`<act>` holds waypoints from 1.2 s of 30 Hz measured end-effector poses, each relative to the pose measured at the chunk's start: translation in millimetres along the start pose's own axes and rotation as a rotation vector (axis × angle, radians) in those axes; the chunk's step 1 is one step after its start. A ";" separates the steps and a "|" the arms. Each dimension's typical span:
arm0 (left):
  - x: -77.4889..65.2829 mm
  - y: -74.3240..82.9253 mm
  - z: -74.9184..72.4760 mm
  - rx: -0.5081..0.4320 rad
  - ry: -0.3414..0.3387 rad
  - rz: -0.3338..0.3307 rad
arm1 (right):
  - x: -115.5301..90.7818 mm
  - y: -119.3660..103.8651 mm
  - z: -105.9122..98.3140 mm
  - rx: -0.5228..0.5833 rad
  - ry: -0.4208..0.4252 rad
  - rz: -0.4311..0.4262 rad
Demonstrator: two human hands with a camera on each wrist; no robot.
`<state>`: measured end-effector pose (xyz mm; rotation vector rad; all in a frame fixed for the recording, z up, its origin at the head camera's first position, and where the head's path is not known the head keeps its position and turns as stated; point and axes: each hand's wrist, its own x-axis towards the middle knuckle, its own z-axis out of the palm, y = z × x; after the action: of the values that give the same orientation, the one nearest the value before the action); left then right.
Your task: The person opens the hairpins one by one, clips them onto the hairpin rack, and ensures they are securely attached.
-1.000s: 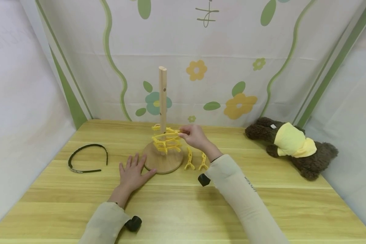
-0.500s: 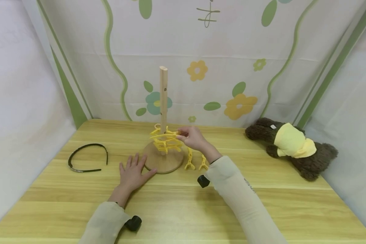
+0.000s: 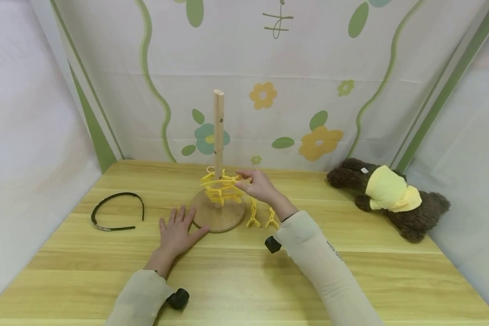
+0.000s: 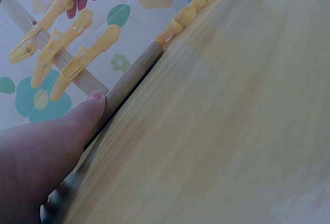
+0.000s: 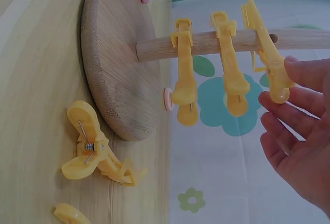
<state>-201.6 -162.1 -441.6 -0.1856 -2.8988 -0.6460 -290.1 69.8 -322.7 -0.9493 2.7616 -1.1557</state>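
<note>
My left hand (image 3: 177, 233) lies spread on the table, fingertips and thumb at the edge of the round wooden base (image 3: 212, 222). A wooden post (image 3: 218, 131) rises from that base. Three yellow spring clips are clipped on its lower part, one above another: the lowest clip (image 5: 184, 74), the middle clip (image 5: 232, 69) and the top clip (image 5: 270, 59), which sits tilted. My right hand (image 3: 258, 185) is at the handle end of the top clip. Its thumb and forefinger stand apart on either side of that end, with the other fingers loosely bent.
Two more yellow clips, a nearer clip (image 3: 253, 213) and a farther one (image 3: 271, 217), rest on the table right of the base. A black headband (image 3: 118, 194) lies at the left. At the right is a brown plush toy (image 3: 391, 190) in a yellow shirt. A flowered cloth hangs behind.
My right thumb and forefinger have moved apart at the top clip's handles. Earlier that clip shifted slightly left and down on the post. My left hand has stayed still.
</note>
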 end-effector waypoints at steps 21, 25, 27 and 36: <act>0.1 1.9 -0.7 -0.009 -0.004 -0.011 | -101.5 59.0 -48.5 0.045 0.190 0.115; 0.3 0.7 -0.6 -0.009 -0.004 -0.012 | -118.5 71.7 -39.6 0.050 0.194 0.183; 0.6 0.4 -0.5 -0.009 -0.002 -0.011 | -124.4 74.6 -34.9 0.048 0.204 0.214; 0.9 1.7 -0.6 -0.016 -0.008 -0.014 | -138.5 96.1 -15.5 0.099 0.221 0.326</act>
<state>-202.1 -160.8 -440.2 -0.1700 -2.9055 -0.6723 -231.4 206.0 -404.3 -0.3600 2.8420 -1.3916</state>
